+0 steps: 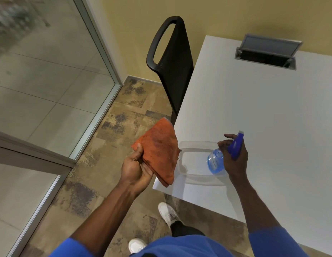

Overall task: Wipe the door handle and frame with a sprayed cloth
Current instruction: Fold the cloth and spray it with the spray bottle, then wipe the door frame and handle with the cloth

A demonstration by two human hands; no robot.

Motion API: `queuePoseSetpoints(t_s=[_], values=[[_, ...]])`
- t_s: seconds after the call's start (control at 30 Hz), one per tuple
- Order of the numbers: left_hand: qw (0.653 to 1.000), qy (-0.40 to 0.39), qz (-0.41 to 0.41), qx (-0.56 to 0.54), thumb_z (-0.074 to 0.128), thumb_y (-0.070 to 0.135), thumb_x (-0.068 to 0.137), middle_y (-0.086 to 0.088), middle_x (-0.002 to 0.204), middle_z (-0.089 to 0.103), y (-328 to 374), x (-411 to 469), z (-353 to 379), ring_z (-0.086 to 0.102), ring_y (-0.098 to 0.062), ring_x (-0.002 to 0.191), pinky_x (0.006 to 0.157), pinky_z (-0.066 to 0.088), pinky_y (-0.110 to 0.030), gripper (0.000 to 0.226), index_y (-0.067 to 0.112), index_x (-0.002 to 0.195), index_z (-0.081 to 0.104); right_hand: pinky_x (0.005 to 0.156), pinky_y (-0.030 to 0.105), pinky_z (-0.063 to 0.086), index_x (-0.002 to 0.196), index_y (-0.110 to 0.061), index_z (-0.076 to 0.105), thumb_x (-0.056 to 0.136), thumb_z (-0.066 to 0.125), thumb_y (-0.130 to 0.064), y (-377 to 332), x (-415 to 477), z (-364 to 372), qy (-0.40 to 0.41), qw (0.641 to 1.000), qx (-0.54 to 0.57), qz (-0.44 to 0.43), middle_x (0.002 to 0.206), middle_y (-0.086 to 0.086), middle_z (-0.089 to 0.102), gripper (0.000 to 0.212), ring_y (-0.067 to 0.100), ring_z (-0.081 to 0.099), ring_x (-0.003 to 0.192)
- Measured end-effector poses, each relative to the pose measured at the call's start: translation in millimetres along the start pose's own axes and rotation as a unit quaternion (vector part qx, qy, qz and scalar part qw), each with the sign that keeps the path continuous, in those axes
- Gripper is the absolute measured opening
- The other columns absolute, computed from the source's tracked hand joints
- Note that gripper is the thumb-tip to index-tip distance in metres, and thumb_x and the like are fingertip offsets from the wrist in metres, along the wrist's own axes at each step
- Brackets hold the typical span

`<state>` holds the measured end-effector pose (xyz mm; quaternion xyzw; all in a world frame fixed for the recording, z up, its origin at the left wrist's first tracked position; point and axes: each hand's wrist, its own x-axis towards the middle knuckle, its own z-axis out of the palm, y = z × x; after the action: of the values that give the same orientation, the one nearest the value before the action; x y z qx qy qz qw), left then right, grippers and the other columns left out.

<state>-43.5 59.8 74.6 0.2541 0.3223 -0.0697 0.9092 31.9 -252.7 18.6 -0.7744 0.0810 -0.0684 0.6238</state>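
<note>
My left hand (pixel 136 168) grips a folded orange cloth (pixel 158 151) by its lower corner, held flat above the floor beside the table's corner. My right hand (pixel 233 155) is closed around a blue spray bottle (pixel 216 160). The bottle's blue spray head (pixel 235 144) sticks up between my fingers and its clear body hangs over a clear plastic container (pixel 196 145). A glass door with a grey metal frame (pixel 102 51) fills the left side. No door handle is visible.
A white table (pixel 272 117) takes up the right side, with an open cable hatch (pixel 267 52) at its far end. A black chair (pixel 172 64) stands at the table's left edge. Patterned carpet (pixel 106 164) runs between glass and table, where my white shoes (pixel 168 213) stand.
</note>
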Motion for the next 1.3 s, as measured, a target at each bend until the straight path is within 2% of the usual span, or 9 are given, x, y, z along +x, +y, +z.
queuePoseSetpoints(t_s=[0.13,0.33,0.53,0.7,0.8,0.87,1.03,1.17,1.3], values=[[1.000,-0.001,-0.003,0.007,0.044,0.038,0.121,-0.015,0.136,0.082,-1,-2,1,0.085,-0.030,0.116,0.086,0.071,-0.047,0.045,0.009,0.143,0.071,0.104,0.045,0.059,0.139,-0.011,0.059,0.095,0.078,-0.008,-3,-3,2,0.007,0.999,0.007,0.031,0.109,0.013,0.077,0.048,0.022,0.075,0.104],[1.000,0.005,0.007,0.001,0.044,0.039,0.121,-0.014,0.138,0.081,3,-8,-3,0.083,-0.029,0.121,0.096,0.069,-0.049,0.046,0.009,0.144,0.071,0.111,0.045,0.053,0.167,-0.015,0.026,0.076,0.081,-0.048,-7,-28,-15,0.035,0.989,-0.092,0.113,0.160,0.007,0.053,0.112,0.027,0.058,0.139],[1.000,0.014,0.009,-0.011,0.043,0.040,0.121,-0.015,0.141,0.080,9,-20,-14,0.077,-0.030,0.129,0.107,0.057,-0.049,0.049,0.008,0.149,0.067,0.108,0.051,0.055,0.163,-0.020,0.034,0.091,0.084,-0.025,-10,-86,-29,0.076,0.978,-0.110,0.159,0.161,0.008,0.049,0.089,0.034,0.061,0.135],[1.000,0.013,0.015,-0.022,0.042,0.039,0.121,-0.012,0.131,0.083,16,-34,-30,0.081,-0.025,0.115,0.097,0.070,-0.043,0.050,0.007,0.150,0.068,0.096,0.040,0.062,0.142,-0.016,0.060,0.091,0.083,-0.016,-37,-135,10,0.077,0.979,-0.135,0.132,0.141,0.009,0.066,0.056,0.032,0.072,0.117],[1.000,0.001,0.016,-0.026,0.041,0.039,0.121,-0.011,0.123,0.086,22,-47,-43,0.086,-0.023,0.104,0.088,0.072,-0.040,0.049,0.007,0.148,0.067,0.077,0.007,0.053,0.135,-0.015,0.068,0.091,0.084,-0.016,-54,-144,47,0.024,0.986,-0.135,0.100,0.129,0.003,0.073,0.047,0.015,0.073,0.103],[0.999,-0.004,0.018,-0.027,0.040,0.040,0.121,-0.011,0.121,0.086,27,-58,-52,0.087,-0.023,0.102,0.092,0.070,-0.042,0.050,0.007,0.144,0.069,0.074,0.003,0.054,0.136,-0.018,0.069,0.092,0.083,-0.021,-66,-145,74,-0.028,0.990,-0.114,0.083,0.124,-0.005,0.075,0.046,0.003,0.072,0.102],[0.999,0.007,0.038,-0.033,0.040,0.039,0.121,-0.010,0.111,0.087,48,-92,-81,0.087,-0.020,0.095,0.105,0.059,-0.043,0.048,0.008,0.127,0.076,0.095,0.027,0.059,0.134,-0.025,0.072,0.097,0.076,-0.041,-96,-147,133,-0.184,0.977,0.013,0.110,0.121,-0.012,0.078,0.041,0.011,0.074,0.115],[0.998,0.018,0.050,-0.035,0.040,0.039,0.121,-0.010,0.111,0.088,70,-123,-112,0.087,-0.022,0.093,0.089,0.066,-0.042,0.059,0.009,0.113,0.089,0.074,0.032,0.049,0.096,-0.024,0.080,0.084,0.077,-0.060,-121,-164,172,-0.349,0.914,0.113,0.174,0.088,-0.009,0.071,0.039,0.012,0.066,0.082],[0.997,0.035,0.063,-0.036,0.044,0.041,0.120,-0.012,0.108,0.087,103,-157,-146,0.087,-0.024,0.092,0.092,0.064,-0.044,0.048,0.007,0.125,0.078,0.077,0.037,0.061,0.110,-0.011,0.081,0.088,0.083,-0.034,-137,-190,208,-0.445,0.855,0.154,0.218,0.106,0.009,0.079,0.032,0.024,0.075,0.094]])
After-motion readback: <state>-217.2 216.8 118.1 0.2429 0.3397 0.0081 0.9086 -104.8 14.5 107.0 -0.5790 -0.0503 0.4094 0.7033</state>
